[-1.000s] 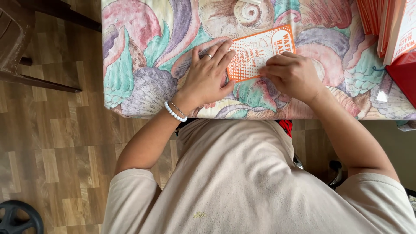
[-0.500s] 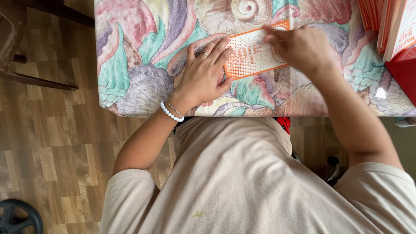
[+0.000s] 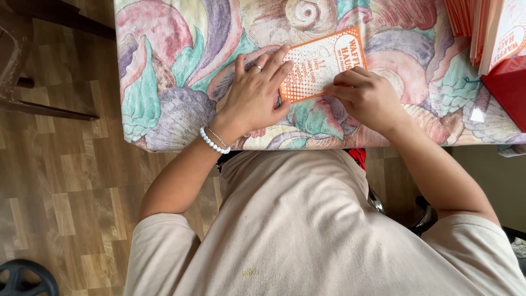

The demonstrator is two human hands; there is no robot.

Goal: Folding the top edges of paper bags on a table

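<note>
Head view: one orange-and-white paper sleeve (image 3: 320, 66) lies flat on the patterned worktop (image 3: 164, 82), near its front edge, approx. mid-width; a stack of similar sleeves (image 3: 482, 27) sits at the far right corner. Left hand (image 3: 255, 96) lies flat, fingers spread, pressing the sleeve's left end, w/ one ring and one bead bracelet (image 3: 213, 142). Right hand (image 3: 367, 96) is curled, fingertips together on the sleeve's lower right edge.

Setting: looks domestic, a home room used as a work spot. Evidence: table (image 3: 164, 109) under a pastel shell-print cloth; wood-pattern plank floor (image 3: 66, 208); dark wooden chair (image 3: 22, 60) at left; stack of orange printed paper sleeves (image 3: 482, 27) at the table's far right corner
</note>
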